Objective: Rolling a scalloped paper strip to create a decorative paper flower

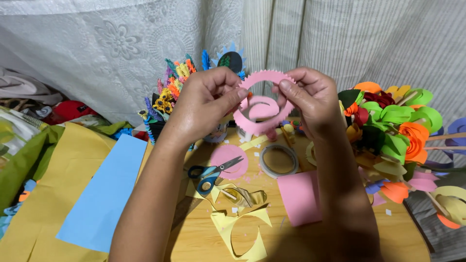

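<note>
Item: pink paper spiral [262, 107] with zigzag edge, held in the air above the wooden table [204, 237]. I see my left hand [206, 104] pinching its left rim between thumb and fingers; my right hand [310, 99] pinches the right rim likewise. Below: blue-handled scissors [212, 172] lying on a pink paper disc [228, 160], tape roll [278, 160], pink sheet [298, 196], yellow offcuts [242, 228]. Right: paper flowers [400, 128]. Left: blue sheet [104, 194].
</note>
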